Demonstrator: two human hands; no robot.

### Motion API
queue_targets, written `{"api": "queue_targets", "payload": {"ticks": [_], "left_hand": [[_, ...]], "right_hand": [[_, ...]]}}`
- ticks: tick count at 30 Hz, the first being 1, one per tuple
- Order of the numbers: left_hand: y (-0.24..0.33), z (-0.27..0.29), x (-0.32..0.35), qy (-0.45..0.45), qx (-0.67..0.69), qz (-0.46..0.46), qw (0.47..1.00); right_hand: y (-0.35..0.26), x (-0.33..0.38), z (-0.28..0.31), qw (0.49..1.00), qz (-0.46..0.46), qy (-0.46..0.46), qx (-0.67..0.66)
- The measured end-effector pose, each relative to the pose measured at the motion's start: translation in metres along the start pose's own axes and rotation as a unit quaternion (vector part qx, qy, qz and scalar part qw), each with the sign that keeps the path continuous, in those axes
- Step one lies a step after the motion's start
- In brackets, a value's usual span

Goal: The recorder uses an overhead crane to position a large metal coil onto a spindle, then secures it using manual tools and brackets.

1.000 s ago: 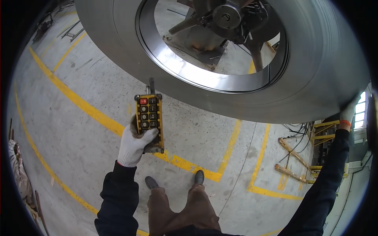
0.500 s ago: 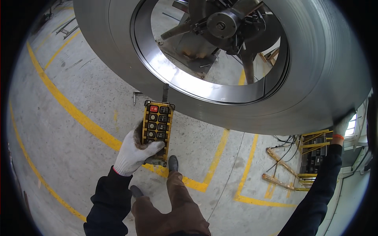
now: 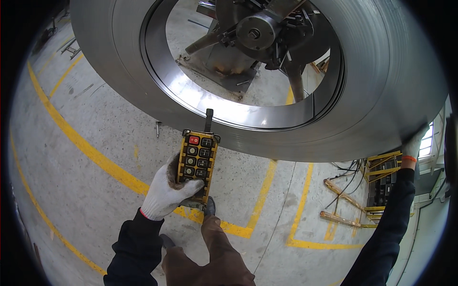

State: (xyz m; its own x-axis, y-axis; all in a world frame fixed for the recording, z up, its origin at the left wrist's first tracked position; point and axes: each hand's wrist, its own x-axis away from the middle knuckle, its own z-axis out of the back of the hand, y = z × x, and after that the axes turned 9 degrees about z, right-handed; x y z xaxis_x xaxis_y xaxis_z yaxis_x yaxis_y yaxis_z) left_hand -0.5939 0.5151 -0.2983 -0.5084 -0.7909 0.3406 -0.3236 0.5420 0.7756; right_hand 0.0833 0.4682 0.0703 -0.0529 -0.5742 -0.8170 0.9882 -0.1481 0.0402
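My left hand (image 3: 167,190), in a white glove, holds a yellow remote control pendant (image 3: 197,161) with a red button, dark buttons and a short black antenna; the thumb lies on its lower buttons. A huge steel coil (image 3: 381,81) hangs in front of me, its open bore facing me. Through the bore I see a grey machine mandrel (image 3: 253,33) with arms. My right hand (image 3: 414,143), also white-gloved, is stretched out and presses flat against the coil's lower right edge.
Yellow lines (image 3: 90,155) mark bays on the grey concrete floor. A yellow cabinet with cables (image 3: 381,183) and wooden slats (image 3: 341,193) stand at the right. My legs and one shoe (image 3: 210,207) show below the remote. A small bolt-like part (image 3: 157,127) lies on the floor.
I have stepped forward, one leg swinging ahead. The coil and the mandrel in its bore look larger and closer. The remote stays in my left hand and my right hand stays on the coil.
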Motion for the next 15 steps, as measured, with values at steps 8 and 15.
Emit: {"api": "queue_targets", "payload": {"ticks": [8,15], "left_hand": [[-0.008,0.009,-0.002,-0.034,-0.012,0.004,0.999],[-0.004,0.0,-0.014,-0.043,-0.034,-0.001,0.999]], "right_hand": [[0.007,0.005,0.019,0.97,0.142,-0.004,0.199],[0.009,-0.011,0.006,1.0,0.018,0.021,-0.009]]}}
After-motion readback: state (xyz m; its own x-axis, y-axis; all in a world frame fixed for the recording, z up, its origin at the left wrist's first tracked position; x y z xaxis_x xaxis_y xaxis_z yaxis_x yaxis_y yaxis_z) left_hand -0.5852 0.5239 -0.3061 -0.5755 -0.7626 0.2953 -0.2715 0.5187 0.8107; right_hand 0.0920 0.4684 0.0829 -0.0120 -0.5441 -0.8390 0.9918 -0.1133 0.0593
